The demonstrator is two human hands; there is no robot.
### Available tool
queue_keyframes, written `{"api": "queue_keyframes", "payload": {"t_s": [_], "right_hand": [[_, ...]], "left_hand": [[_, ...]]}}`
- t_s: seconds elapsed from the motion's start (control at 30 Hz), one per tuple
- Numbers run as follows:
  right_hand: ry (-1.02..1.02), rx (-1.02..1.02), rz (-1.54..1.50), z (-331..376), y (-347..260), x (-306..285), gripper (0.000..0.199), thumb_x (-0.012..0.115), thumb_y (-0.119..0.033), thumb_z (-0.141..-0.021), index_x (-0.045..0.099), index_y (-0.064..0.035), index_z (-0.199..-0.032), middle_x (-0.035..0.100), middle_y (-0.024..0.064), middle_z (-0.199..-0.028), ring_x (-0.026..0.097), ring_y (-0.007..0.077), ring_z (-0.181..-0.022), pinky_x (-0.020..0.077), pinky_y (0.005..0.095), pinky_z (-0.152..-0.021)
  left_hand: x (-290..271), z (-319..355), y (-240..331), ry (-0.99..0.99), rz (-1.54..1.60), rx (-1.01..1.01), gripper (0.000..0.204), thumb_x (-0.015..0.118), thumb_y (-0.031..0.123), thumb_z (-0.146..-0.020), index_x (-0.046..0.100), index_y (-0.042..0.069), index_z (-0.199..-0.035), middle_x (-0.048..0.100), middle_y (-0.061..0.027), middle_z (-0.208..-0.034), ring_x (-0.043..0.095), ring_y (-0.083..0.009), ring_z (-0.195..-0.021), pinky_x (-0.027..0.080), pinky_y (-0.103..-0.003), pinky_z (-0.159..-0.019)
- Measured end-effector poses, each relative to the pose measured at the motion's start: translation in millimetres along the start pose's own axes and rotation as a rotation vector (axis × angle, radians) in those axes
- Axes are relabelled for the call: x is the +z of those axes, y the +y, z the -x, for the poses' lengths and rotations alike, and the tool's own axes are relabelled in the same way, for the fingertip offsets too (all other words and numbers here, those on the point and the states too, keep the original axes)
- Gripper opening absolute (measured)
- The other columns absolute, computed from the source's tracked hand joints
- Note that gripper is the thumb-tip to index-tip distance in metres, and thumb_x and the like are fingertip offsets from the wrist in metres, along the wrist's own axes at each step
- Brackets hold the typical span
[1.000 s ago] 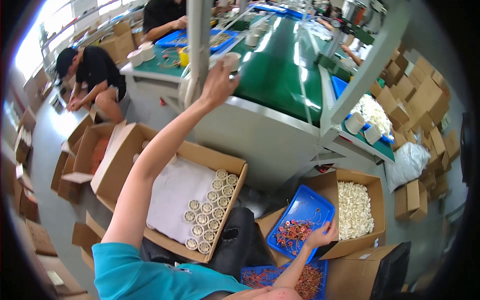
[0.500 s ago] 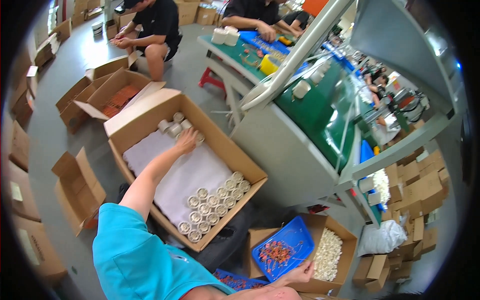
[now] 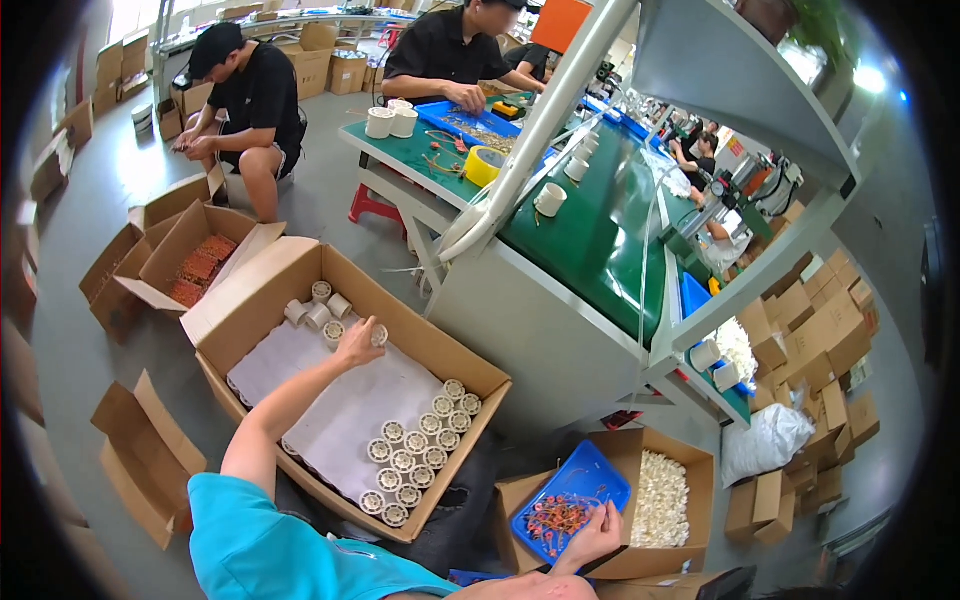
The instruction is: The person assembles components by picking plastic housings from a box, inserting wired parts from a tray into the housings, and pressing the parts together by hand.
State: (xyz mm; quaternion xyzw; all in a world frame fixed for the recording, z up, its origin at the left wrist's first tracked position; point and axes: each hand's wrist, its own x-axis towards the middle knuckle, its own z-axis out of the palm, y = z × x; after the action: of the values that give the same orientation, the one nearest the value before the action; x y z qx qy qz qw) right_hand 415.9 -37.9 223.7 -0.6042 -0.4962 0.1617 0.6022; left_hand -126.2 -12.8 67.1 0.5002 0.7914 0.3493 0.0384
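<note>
left arm (image 3: 285, 408) is stretching forward over the paper-lined carton (image 3: 435, 345), its left hand (image 3: 356, 343) grasping a white cylinder (image 3: 379, 336) inside; right hand (image 3: 600, 532) is bending at the blue tray (image 3: 580, 465), grasp unclear. a green conveyor belt (image 3: 610, 250) is extending beyond, above grey floor (image 3: 325, 160).

From afar, I watch through one head-worn fisheye, looking steeply down from above the near side of the large open carton (image 3: 430, 345). That carton sits close below my view, which reaches beyond it to the green conveyor belt (image 3: 600, 250).
</note>
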Motion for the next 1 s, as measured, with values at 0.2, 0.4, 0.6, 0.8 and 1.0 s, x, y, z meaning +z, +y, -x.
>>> {"api": "queue_keyframes", "payload": {"t_s": [0.2,0.4,0.6,0.8,1.0], "right_hand": [[-0.332,0.047,-0.265,44,-17,46,0.016,0.063,0.003,-0.089,0.067,0.0081,-0.104,0.067,0.0089,-0.09,0.066,0.0143,-0.071,0.0559,0.0255,-0.065],[-0.863,0.43,-0.559,109,-45,80,0.024,0.06,0.006,-0.091,0.065,0.0092,-0.114,0.069,0.013,-0.101,0.071,0.0211,-0.08,0.06,0.0305,-0.074],[-1.031,0.509,-0.535,111,-67,85,0.024,0.062,0.004,-0.091,0.064,0.0097,-0.114,0.069,0.0114,-0.101,0.069,0.0177,-0.085,0.0569,0.0298,-0.08],[-1.081,0.68,-0.777,103,-71,82,0.027,0.062,0.003,-0.092,0.062,0.0089,-0.118,0.071,0.0179,-0.097,0.071,0.0222,-0.084,0.0592,0.0321,-0.079],[-1.087,0.783,-0.879,112,-72,79,0.027,0.064,0.007,-0.088,0.063,0.0097,-0.115,0.07,0.0159,-0.093,0.071,0.0208,-0.083,0.0592,0.03,-0.076]], "left_hand": [[-46,96,80,-0.443,1.018,-0.368,0.046,0.067,0.025,-0.093,0.049,0.001,-0.128,0.065,-0.0088,-0.109,0.064,-0.0167,-0.095,0.053,-0.034,-0.077],[-78,191,162,-0.677,1.921,-0.601,0.05,0.053,0.029,-0.101,0.042,-0.001,-0.14,0.057,-0.0185,-0.129,0.061,-0.0361,-0.115,0.05,-0.049,-0.099],[-70,204,164,-0.591,1.543,-0.458,0.067,0.073,0.024,-0.086,0.043,-0.001,-0.14,0.059,-0.0148,-0.128,0.058,-0.0294,-0.12,0.046,-0.042,-0.104],[-127,181,198,-0.632,1.35,-0.24,0.07,0.081,0.023,-0.076,0.051,-0.002,-0.134,0.06,-0.0109,-0.129,0.055,-0.0208,-0.123,0.043,-0.036,-0.104],[-133,192,197,-0.995,1.226,-0.166,0.047,0.082,0.022,-0.073,0.057,0.003,-0.109,0.068,-0.0078,-0.102,0.065,-0.0185,-0.096,0.051,-0.034,-0.089]]}}
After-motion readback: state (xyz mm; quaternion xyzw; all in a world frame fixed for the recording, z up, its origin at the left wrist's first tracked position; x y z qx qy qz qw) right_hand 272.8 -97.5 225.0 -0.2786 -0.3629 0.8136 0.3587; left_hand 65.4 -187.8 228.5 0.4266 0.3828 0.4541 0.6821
